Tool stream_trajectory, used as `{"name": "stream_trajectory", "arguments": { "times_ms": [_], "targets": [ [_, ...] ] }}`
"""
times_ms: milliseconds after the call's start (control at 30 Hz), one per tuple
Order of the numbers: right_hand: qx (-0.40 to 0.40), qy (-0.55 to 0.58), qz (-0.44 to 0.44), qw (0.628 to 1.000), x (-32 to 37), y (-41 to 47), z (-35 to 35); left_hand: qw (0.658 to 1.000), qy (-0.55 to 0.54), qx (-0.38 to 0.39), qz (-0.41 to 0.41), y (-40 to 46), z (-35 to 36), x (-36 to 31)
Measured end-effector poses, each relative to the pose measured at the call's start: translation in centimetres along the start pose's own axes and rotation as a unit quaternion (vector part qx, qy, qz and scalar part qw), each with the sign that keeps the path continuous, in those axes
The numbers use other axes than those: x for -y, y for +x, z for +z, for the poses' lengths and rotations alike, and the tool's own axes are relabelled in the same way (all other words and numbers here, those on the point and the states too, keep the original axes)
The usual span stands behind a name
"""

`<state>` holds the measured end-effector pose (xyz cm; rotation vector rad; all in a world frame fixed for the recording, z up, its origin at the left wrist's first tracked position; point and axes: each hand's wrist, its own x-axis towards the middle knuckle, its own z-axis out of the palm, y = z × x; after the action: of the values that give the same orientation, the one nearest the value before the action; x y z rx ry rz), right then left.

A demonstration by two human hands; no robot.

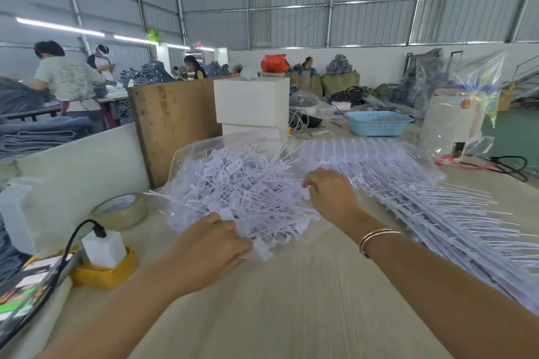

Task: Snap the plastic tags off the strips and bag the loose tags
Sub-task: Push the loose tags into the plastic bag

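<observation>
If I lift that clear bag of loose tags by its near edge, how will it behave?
Probably floppy: the clear bag is thin film, slumped around the loose tags. The tags look light and tangled, and would likely spill from the near edge, where the left hand and right hand work.

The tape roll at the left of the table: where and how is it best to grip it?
The tape roll lies flat with its hole upward. Probably best from above: thumb in the hole, fingers on the outer wall, on its near right side, away from the white block to its left.
</observation>
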<state>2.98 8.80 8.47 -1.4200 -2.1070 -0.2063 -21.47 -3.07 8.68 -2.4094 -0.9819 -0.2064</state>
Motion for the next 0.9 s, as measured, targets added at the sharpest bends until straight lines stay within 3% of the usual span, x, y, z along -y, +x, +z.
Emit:
{"name": "stream_trajectory", "arguments": {
  "times_ms": [133, 233, 300, 433, 467, 500, 567, 633, 700, 733, 800, 833, 900],
  "targets": [
    [0.168, -0.193, 0.035, 0.966, -2.8, 0.2, -0.2, 0.999, 0.001, -0.045, -0.012, -1.0, -1.0, 0.9],
    [0.169, -0.238, 0.022, 0.956, -4.0, 0.9, -1.1, 0.988, -0.037, -0.126, -0.083, -1.2, -2.4, 2.7],
    [0.160, -0.192, 0.021, 0.968, -4.7, 1.5, -2.0, 0.981, -0.038, -0.114, -0.151, -0.9, -3.3, 3.8],
    [0.248, -0.056, -0.020, 0.967, -5.8, 0.4, -3.3, 0.955, -0.028, -0.004, -0.296, -1.0, -3.4, 5.4],
    [0.236, -0.060, -0.032, 0.969, -6.1, 0.3, -3.4, 0.942, -0.079, -0.028, -0.325, -1.0, -3.5, 5.4],
    [0.182, -0.046, -0.031, 0.982, -6.3, 0.5, -3.7, 0.932, -0.117, -0.102, -0.328, -0.8, -3.6, 5.3],
    [-0.027, 0.089, 0.041, 0.995, -5.4, 1.8, -4.8, 0.905, -0.128, -0.270, -0.302, 0.0, -4.2, 5.2],
    [-0.203, 0.205, 0.089, 0.953, -3.6, 3.3, -6.5, 0.892, -0.099, -0.334, -0.289, 1.3, -5.5, 5.2],
    [-0.215, 0.216, 0.068, 0.950, -1.8, 4.1, -7.3, 0.932, -0.071, -0.227, -0.273, 2.6, -6.4, 5.3],
    [-0.163, 0.186, 0.022, 0.969, -1.0, 4.1, -7.2, 0.952, -0.072, -0.131, -0.268, 3.0, -6.7, 5.3],
    [-0.027, 0.107, -0.058, 0.992, -0.3, 3.4, -6.0, 0.957, -0.098, 0.016, -0.272, 3.4, -6.7, 4.7],
    [-0.005, 0.103, -0.066, 0.992, -0.3, 3.1, -5.6, 0.957, -0.084, 0.035, -0.276, 3.6, -6.6, 4.5],
    [-0.053, 0.188, 0.008, 0.981, -0.3, 2.8, -6.1, 0.963, 0.005, 0.012, -0.268, 4.1, -6.7, 4.4]
  ]
}}
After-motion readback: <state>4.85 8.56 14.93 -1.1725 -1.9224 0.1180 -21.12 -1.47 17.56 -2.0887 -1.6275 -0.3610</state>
